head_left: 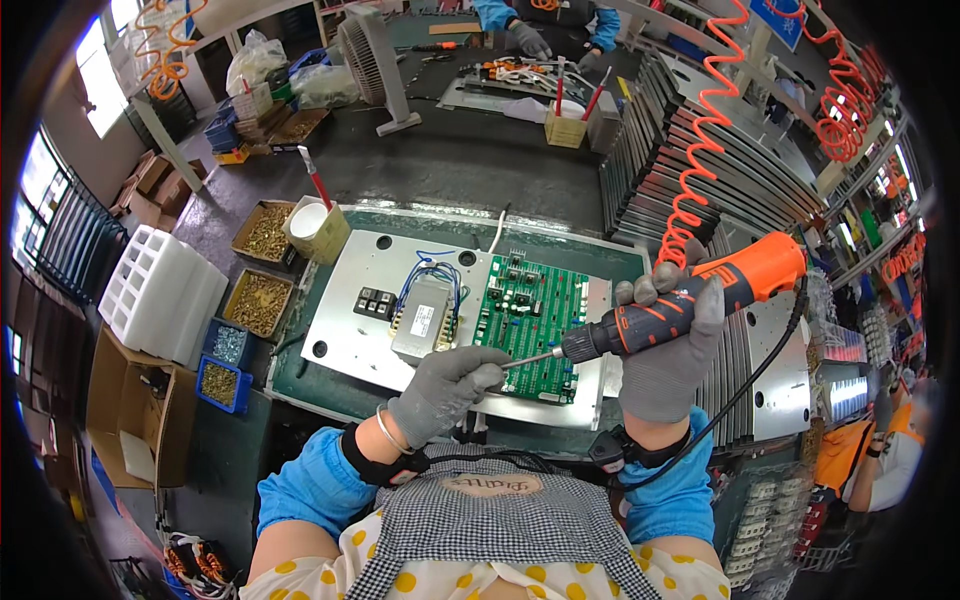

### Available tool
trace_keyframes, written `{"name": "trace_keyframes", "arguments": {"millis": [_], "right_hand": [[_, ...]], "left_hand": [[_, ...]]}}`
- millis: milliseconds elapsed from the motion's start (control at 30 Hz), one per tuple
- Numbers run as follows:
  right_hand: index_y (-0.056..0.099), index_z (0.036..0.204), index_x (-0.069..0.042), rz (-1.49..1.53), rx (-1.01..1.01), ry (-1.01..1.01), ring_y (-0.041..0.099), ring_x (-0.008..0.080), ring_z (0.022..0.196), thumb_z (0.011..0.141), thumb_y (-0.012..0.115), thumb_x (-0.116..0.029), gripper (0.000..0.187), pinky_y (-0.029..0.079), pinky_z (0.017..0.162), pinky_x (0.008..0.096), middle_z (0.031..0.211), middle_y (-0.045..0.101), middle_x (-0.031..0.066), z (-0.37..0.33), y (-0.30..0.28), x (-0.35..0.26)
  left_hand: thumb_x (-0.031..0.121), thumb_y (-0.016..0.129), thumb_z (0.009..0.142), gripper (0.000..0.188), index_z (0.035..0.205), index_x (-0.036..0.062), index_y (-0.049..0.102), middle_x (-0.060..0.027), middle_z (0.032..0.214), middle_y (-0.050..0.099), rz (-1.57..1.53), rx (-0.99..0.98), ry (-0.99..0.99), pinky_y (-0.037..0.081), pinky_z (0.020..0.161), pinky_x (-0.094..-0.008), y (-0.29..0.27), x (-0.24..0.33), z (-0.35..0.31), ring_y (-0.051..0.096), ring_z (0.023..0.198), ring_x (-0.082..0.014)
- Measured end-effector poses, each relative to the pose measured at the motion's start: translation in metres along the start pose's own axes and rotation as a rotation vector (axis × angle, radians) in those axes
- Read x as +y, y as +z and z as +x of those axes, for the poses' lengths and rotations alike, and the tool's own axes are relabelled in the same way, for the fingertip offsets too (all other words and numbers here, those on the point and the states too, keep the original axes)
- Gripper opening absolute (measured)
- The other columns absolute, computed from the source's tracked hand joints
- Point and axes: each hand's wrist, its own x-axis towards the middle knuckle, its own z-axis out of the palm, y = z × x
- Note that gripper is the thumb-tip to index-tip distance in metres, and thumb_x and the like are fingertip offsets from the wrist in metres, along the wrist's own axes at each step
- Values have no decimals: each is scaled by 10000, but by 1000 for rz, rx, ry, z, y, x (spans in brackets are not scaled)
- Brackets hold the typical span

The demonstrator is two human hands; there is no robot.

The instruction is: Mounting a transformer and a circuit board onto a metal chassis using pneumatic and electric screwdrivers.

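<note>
Gripping the orange-black power screwdriver (655, 318) with our right hand (672, 365), fingers wrapped around it, we hold its bit (535, 358) over the green circuit board (535, 310) on the metal plate (335, 310), right of the transformer (425, 318). Our left hand (445, 392) has thumb and forefinger clamped on the bit's tip; what else they pinch, we cannot tell.

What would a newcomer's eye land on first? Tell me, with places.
First, the orange-and-black power screwdriver, held in the gloved right hand, right of centre. Its bit points to the gloved left hand, above a green circuit board on a silver plate. An orange coiled hose hangs at upper right.
</note>
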Motion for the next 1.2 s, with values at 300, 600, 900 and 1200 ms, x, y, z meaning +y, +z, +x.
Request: {"name": "trace_keyframes", "arguments": {"millis": [300, 600, 900, 1200], "right_hand": [[334, 1340, -36, -297, 107, -414, 577, 200, 765, 815, 632, -86, 605, 504, 782, 417, 866, 578, 95, 61, -45, 16], [341, 1327, -15, -602, 77, -410, 598, 171, 747, 798, 618, -90, 602, 512, 719, 340, 860, 572, 67, 78, -73, 42], [362, 1300, -11, -585, 94, -414, 581, 163, 723, 774, 628, -69, 592, 514, 710, 332, 862, 580, 67, 81, -73, 40], [546, 992, -35, -762, -7, -151, 523, 82, 623, 766, 657, -73, 255, 440, 582, 233, 743, 563, 7, 100, -59, 38]], "left_hand": [[220, 549, 931, 352, 1185, -20, 592, -163, 888, 675, 281, 155, -180, 508, 720, -288, -17, -34, -24, 648, 757, -175], [247, 550, 940, 303, 1105, 9, 640, -105, 705, 645, 334, 231, -215, 492, 623, -309, -9, -53, -10, 610, 632, -159], [319, 519, 942, 349, 991, 14, 681, -114, 661, 653, 435, 230, -230, 492, 589, -320, -5, -44, -1, 638, 593, -198], [288, 555, 916, 333, 994, -12, 677, -197, 802, 675, 417, 222, -317, 510, 700, -344, -6, -37, 1, 674, 736, -269]]}}
